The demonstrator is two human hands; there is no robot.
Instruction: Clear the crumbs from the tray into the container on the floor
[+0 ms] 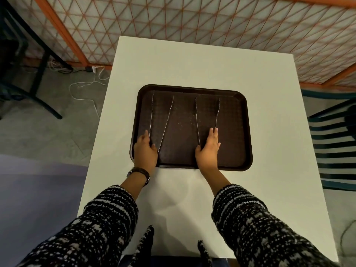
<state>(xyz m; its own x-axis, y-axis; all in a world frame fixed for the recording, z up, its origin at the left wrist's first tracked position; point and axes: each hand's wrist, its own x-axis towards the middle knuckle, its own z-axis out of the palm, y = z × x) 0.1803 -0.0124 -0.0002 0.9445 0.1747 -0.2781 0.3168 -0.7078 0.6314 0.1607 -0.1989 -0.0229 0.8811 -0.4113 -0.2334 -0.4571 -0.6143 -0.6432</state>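
A dark brown tray [238, 132] lies on the white table [192, 64]. Small pale crumbs [185, 123] are scattered over its middle. Each hand holds a pair of thin metal tongs with spread arms that reach toward the tray's far edge. My left hand [144, 151] grips the left tongs [161, 122] over the tray's near left part. My right hand [208, 151] grips the right tongs [207, 116] right of centre. Both pairs rest low over the tray surface. No container on the floor is in view.
An orange lattice partition [192, 18] stands behind the table. A dark table base [38, 89] and white cables [84, 87] are on the grey floor at left. A striped chair [335, 147] stands at right. A pale purple surface [38, 189] lies at lower left.
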